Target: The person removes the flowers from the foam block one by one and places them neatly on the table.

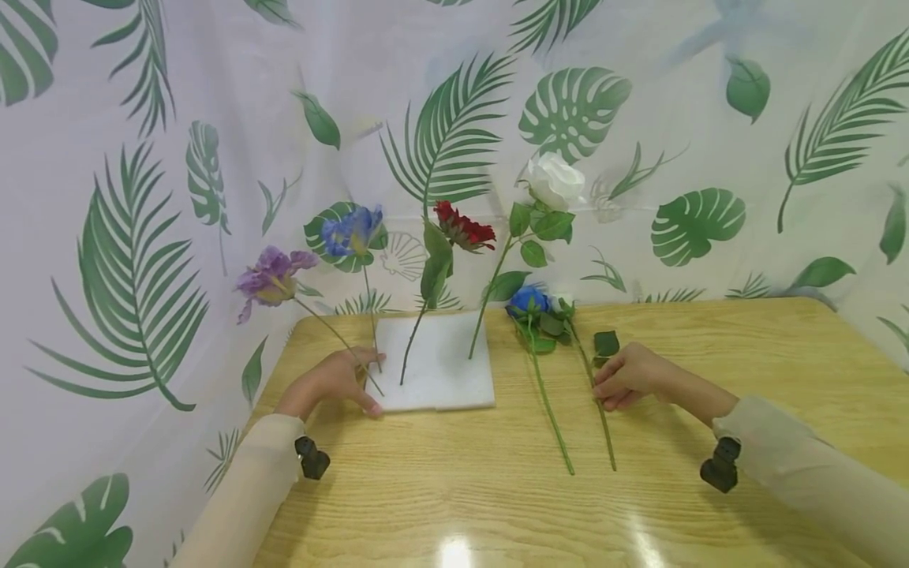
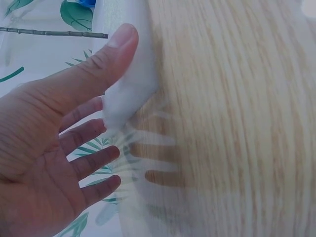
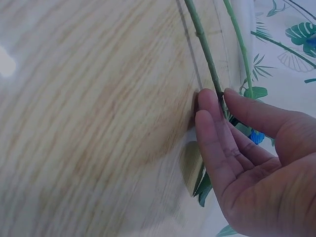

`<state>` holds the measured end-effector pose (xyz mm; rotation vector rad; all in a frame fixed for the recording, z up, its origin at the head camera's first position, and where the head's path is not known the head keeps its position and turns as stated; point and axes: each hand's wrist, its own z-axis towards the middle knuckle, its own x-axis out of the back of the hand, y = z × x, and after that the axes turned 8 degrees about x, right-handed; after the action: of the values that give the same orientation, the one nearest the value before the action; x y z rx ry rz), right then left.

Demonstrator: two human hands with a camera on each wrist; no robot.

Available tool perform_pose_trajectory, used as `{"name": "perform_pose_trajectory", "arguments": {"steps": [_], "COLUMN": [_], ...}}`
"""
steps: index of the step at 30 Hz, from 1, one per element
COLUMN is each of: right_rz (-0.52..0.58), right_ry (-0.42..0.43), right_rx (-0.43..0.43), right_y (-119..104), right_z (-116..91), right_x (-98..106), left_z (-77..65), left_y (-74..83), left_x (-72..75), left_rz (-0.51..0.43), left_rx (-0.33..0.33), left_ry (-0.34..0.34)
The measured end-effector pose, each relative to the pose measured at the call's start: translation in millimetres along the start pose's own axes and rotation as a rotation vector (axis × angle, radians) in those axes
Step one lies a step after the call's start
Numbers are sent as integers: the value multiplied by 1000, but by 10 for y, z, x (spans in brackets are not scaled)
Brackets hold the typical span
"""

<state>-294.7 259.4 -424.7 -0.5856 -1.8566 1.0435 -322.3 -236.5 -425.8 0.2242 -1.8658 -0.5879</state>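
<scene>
At the left edge of a white foam block (image 1: 461, 386), my left hand (image 1: 334, 383) rests with thumb and fingers spread; in the left wrist view the thumb (image 2: 121, 42) lies against the foam's edge. Several artificial flowers stand in the block: a purple flower (image 1: 270, 276), a light-blue one (image 1: 351, 230), a red one (image 1: 465, 227) and a white rose (image 1: 555, 181). My right hand (image 1: 628, 379) pinches the stem (image 3: 205, 52) of a lying flower with a white bloom (image 1: 562, 302), between thumb and fingertips. Its bloom is partly hidden by leaves.
Beside that stem, a blue rose (image 1: 529, 301) lies on the wooden table (image 1: 454, 481), its stem pointing toward me. A dark green leaf (image 1: 606, 345) is just behind my right hand. A white curtain with leaf prints (image 1: 625, 260) hangs behind and left of the table.
</scene>
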Motion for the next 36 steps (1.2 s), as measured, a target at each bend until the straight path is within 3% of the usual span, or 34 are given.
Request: {"name": "perform_pose_trajectory", "arguments": {"steps": [24,29,36], "right_rz": [-75,-102,-59], "right_ry": [25,27,64], "right_rx": [-7,17,58], "right_y": [-68,-91,-114], "right_z": [-10,11,95], "right_x": [109,126,114], "left_z": [-1,6,13], "left_y": [17,14,-5], "left_x": [11,11,2], "left_rz": [-10,-6,-3], "left_rx": [4,-2,-11], "left_ry": [-4,-4,-3]}}
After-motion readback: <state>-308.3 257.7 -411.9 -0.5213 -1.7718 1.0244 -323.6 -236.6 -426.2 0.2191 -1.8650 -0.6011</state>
